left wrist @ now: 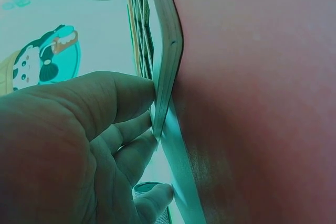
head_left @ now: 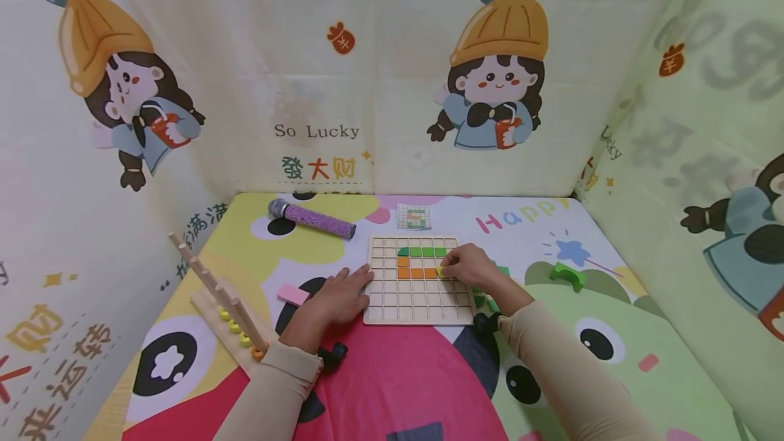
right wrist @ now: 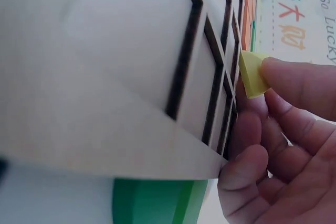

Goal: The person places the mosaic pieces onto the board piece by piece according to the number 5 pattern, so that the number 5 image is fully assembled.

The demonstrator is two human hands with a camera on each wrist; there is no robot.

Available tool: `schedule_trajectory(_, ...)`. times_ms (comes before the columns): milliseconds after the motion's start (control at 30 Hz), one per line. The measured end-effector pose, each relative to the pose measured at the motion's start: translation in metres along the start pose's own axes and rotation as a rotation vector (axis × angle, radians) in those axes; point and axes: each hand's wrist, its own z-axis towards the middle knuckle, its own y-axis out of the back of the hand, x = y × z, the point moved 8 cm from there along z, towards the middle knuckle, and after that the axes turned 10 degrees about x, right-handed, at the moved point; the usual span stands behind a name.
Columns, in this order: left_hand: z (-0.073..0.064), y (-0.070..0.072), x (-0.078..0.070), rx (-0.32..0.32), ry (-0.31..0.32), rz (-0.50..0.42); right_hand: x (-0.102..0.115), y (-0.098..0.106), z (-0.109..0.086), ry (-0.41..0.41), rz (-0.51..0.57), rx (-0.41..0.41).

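Note:
A wooden grid board (head_left: 416,315) lies on the table with raised cell lines. A row of green pieces (head_left: 422,252) sits in its upper cells, with orange pieces (head_left: 418,273) below. My right hand (head_left: 478,267) pinches a small yellow block (right wrist: 253,74) between thumb and fingers, at the right end of the orange row. In the right wrist view, the block's pointed edge is right at the grid. My left hand (head_left: 339,298) touches the board's left edge with its fingertips. The left wrist view shows the thumb (left wrist: 134,95) against the board's side.
A small pattern card (head_left: 414,216) lies behind the board, left of it a purple microphone (head_left: 315,220). A pink block (head_left: 292,295) and a wooden peg stand (head_left: 235,322) with rings are at left. A green arch block (head_left: 568,276) lies right; more green blocks (head_left: 480,301) sit beside the board.

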Motion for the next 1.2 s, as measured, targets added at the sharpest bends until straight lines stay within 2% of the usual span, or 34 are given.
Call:
schedule_trajectory(133,0.0,0.0,0.0,0.001,0.002,-0.006,0.001,-0.001,0.0,0.005,-0.021,-0.002)
schedule_trajectory(567,-0.001,0.0,-0.002,0.009,0.01,-0.007,0.01,0.0,0.001,-0.046,-0.212,-0.032)
schedule_trajectory(700,-0.002,0.001,-0.002,0.013,0.013,-0.01,0.011,0.001,-0.001,-0.041,-0.223,-0.035)
schedule_trajectory(833,-0.001,0.0,-0.001,0.018,0.014,-0.01,0.009,0.004,-0.007,0.023,-0.207,-0.025)
schedule_trajectory(967,0.0,-0.001,0.0,0.022,0.013,-0.013,0.004,0.009,-0.016,0.07,-0.147,-0.002)
schedule_trajectory(1200,-0.001,0.0,-0.001,0.013,0.003,-0.009,-0.015,0.014,-0.029,0.062,-0.118,-0.011)
